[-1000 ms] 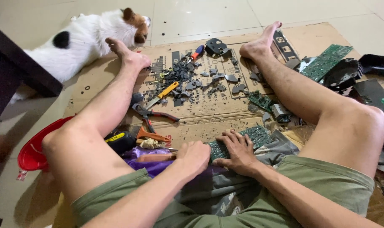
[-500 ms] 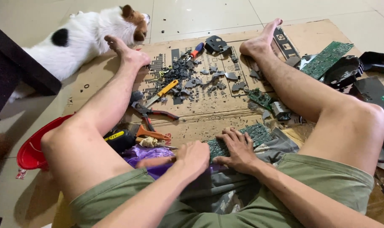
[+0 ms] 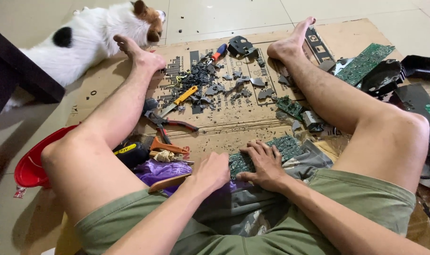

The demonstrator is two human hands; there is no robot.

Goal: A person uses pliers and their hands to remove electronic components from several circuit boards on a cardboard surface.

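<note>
Both hands work at the green circuit board (image 3: pixel 267 151) lying on the near cardboard between the legs: the right hand (image 3: pixel 264 163) presses flat on it, fingers spread, while the left hand (image 3: pixel 210 171) is clenched around a wooden tool handle (image 3: pixel 170 182). A slip of the tool could jab the pressing fingers, and sharp grey plastic shards (image 3: pixel 210 85) scattered far ahead lie close to the bare feet.

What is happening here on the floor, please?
A person sits on a sheet of cardboard with legs spread. The right hand lies flat on a green circuit board, and the left hand is closed on a wooden handle beside it. Broken dark plastic pieces, pliers and a yellow knife lie between the legs. A white and brown dog rests near the left foot.
</note>
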